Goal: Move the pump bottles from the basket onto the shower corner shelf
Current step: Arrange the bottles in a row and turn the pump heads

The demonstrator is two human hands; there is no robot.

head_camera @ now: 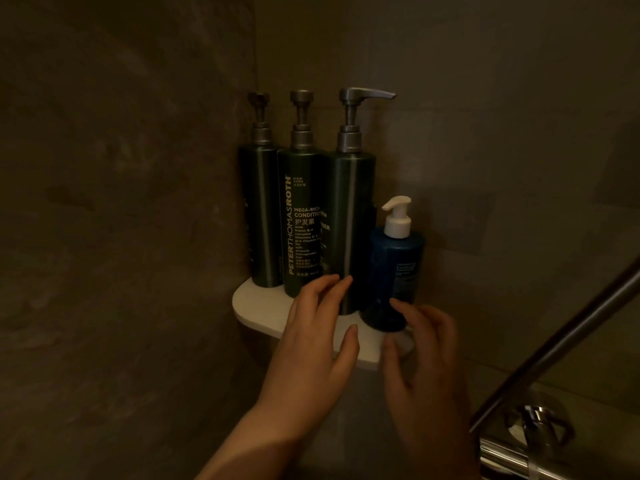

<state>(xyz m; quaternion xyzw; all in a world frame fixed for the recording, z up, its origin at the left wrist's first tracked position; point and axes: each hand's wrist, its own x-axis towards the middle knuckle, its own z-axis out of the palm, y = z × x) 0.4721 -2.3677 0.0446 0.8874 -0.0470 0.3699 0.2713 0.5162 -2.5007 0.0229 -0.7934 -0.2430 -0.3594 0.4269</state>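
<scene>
My left hand is spread loose and grips nothing. Its fingertips lie at the foot of the tall green pump bottle, though I cannot tell if they touch it. My right hand is relaxed and empty too, with the small blue pump bottle upright just beyond its fingers. The conditioner bottle and the far green bottle stand beyond my left hand, to its left. All four sit on the white corner shelf. A metal shower rail slants to the right of my right hand.
</scene>
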